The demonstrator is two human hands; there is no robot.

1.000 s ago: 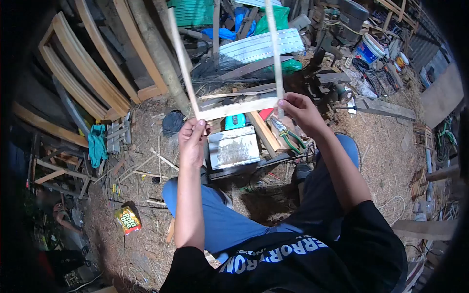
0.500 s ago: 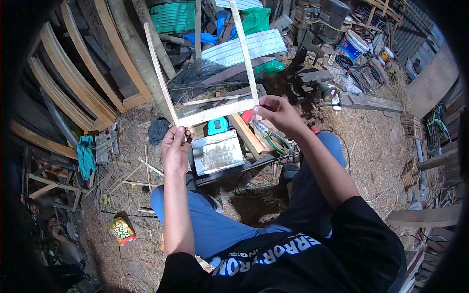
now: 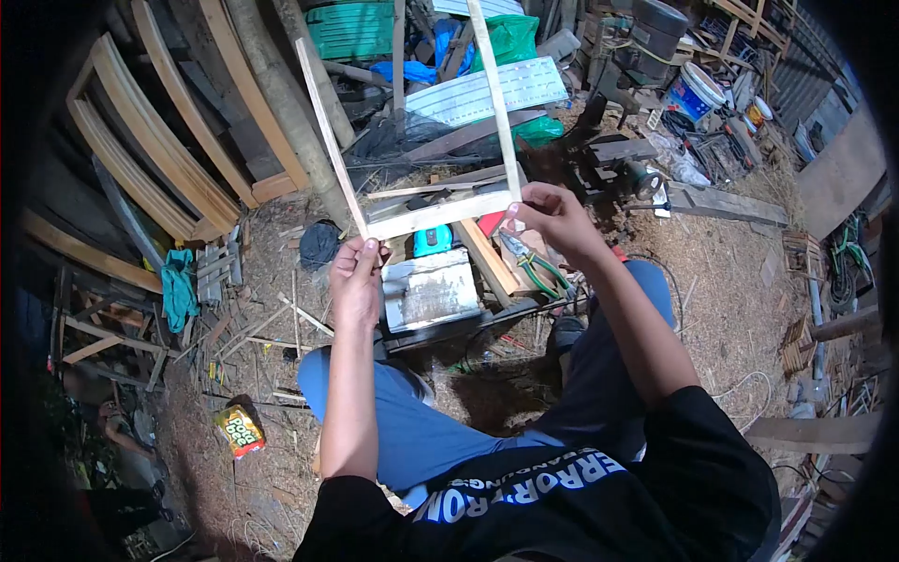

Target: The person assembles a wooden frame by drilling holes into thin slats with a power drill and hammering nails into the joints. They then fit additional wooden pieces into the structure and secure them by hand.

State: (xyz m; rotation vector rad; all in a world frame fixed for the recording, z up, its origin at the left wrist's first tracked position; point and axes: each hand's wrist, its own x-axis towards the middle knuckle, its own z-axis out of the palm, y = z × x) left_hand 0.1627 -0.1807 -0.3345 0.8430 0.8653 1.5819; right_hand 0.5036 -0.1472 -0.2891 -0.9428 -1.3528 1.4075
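In front of me I hold up a U-shaped frame of thin wooden strips (image 3: pixel 440 214), its two long sides pointing away. My left hand (image 3: pixel 357 281) pinches the near left corner between thumb and fingers. At the near right corner, my right hand (image 3: pixel 552 217) grips the joint the same way. Below the crosspiece lie a turquoise tape measure (image 3: pixel 433 241) and a white, worn block (image 3: pixel 431 292) on a low bench. Beside them are pliers with green handles (image 3: pixel 538 272) and a wooden block (image 3: pixel 488 258).
Curved wooden frames (image 3: pixel 154 122) lean at the left. A yellow snack bag (image 3: pixel 240 432) lies on the littered ground. Farther off are a white bucket (image 3: pixel 695 92), a green crate (image 3: pixel 349 31) and a wooden beam (image 3: pixel 726 204). A dark bundle (image 3: pixel 320 245) sits left of the bench.
The whole scene has shifted slightly right and down in view as my head moved. Both hands keep their hold on the wooden frame, which looks nearly unchanged in position relative to the bench.
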